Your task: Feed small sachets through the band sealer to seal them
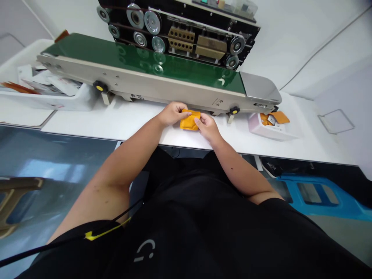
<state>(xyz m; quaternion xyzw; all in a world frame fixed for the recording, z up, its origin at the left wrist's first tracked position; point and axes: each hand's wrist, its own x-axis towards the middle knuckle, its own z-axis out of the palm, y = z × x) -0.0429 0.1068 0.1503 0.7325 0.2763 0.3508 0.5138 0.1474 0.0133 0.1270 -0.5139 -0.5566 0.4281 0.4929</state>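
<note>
A small orange-yellow pouch (190,123) is held just above the white table, in front of the conveyor. My left hand (173,113) grips its upper left side, thumb lying across the top. On its right edge my right hand (208,126) pinches it, with the thumb on the front face. The fingers behind the pouch are hidden. Close beyond both hands runs the metal side of a band sealing machine's conveyor (162,87), which has a green belt (95,48).
Metal rollers and brass blocks (181,38) stand over the belt. A white bin (81,99) of packets is at the left, and a small pinkish box (269,130) with orange pouches at the right. A blue plastic stool (316,207) and a brown one (20,186) flank me below.
</note>
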